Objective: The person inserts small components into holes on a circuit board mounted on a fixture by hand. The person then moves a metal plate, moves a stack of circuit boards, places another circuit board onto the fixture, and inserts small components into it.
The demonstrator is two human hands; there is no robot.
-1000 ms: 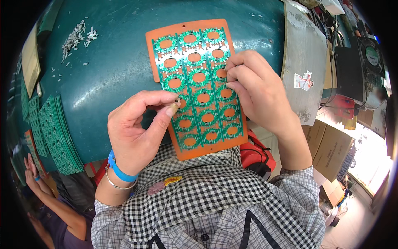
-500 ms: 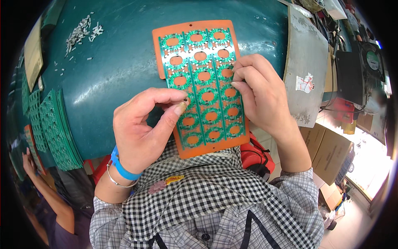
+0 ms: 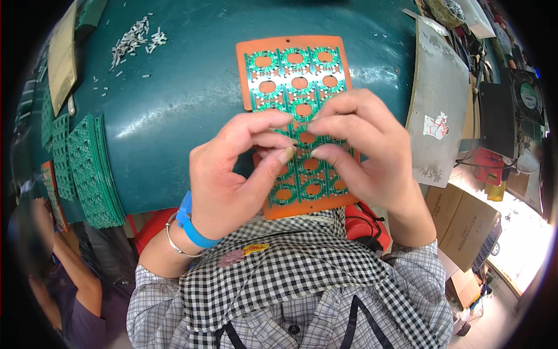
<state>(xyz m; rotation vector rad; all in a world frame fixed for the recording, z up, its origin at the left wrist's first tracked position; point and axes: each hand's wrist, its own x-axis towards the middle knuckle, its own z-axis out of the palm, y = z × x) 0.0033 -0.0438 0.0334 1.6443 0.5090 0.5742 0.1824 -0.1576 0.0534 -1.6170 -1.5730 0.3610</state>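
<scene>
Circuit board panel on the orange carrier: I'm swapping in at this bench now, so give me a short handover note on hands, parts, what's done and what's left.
Left hand: fingers pinched together over the middle of the circuit board panel; whether they hold a part is hidden.
Right hand: fingers meet the left ones at the same spot.
Panel lies on the orange carrier on the teal table.
Stack of green panels at left; small metal pieces at the far left.
Done and left: the pictures cannot settle this.
</scene>
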